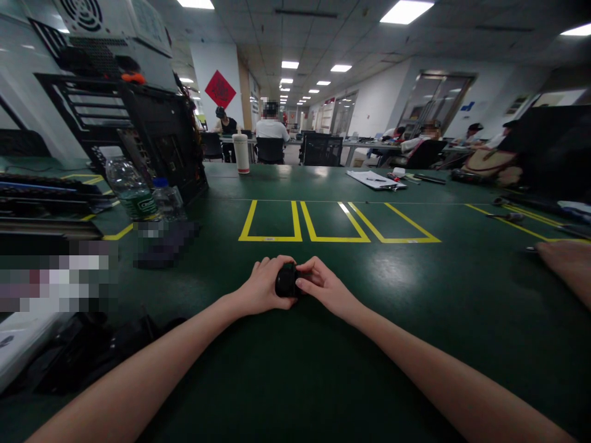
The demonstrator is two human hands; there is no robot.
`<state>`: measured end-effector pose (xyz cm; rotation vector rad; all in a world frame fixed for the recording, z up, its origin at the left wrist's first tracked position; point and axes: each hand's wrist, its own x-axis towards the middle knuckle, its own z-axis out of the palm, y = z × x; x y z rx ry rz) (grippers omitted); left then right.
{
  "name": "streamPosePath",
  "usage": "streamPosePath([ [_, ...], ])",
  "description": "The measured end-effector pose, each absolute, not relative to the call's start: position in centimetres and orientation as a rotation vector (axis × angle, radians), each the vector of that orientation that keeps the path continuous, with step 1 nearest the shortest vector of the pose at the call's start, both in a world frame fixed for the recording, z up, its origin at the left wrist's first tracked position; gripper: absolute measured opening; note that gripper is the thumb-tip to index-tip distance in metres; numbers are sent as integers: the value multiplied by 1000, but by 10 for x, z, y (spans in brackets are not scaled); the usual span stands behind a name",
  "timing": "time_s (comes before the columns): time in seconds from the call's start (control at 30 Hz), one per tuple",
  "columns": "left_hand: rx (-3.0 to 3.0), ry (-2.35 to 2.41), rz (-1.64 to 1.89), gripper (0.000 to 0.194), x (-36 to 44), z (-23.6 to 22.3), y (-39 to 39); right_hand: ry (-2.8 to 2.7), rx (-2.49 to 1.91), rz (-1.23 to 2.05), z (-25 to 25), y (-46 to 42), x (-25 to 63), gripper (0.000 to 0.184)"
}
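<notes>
A small black rounded object (285, 282), its exact kind unclear, is held low over the green table (295, 375) in front of me. My left hand (261, 288) is wrapped around its left side, thumb below and fingers over the top. From the other side, my right hand (325, 288) pinches the object's right edge between thumb and fingers. Both hands touch it at once, and they cover part of its shape. Just beyond them, yellow tape outlines (271, 239) mark the tabletop.
At left stand an open black computer case (159, 141), two plastic bottles (133, 187) and a dark pouch-like item (168, 243). A white cup (241, 154) and a clipboard (373, 179) lie farther back. Another person's hand (570, 264) rests at the right edge, near some tools.
</notes>
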<state>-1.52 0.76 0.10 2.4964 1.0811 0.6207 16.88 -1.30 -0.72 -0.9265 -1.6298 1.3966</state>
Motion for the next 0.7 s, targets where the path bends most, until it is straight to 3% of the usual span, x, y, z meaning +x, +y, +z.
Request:
streamPosePath([
  [0.37,2485,1085,614,61,-16,2,7,-1678,-885,1449,0,-16,173,33],
  [0.53,2463,1062,566,58,-17,14,2,-1640,-968,1369,-7,-13,171,18],
  [0.7,2463,1059,575,57,-17,13,2,-1638,-1006,1385,-7,-10,171,23],
])
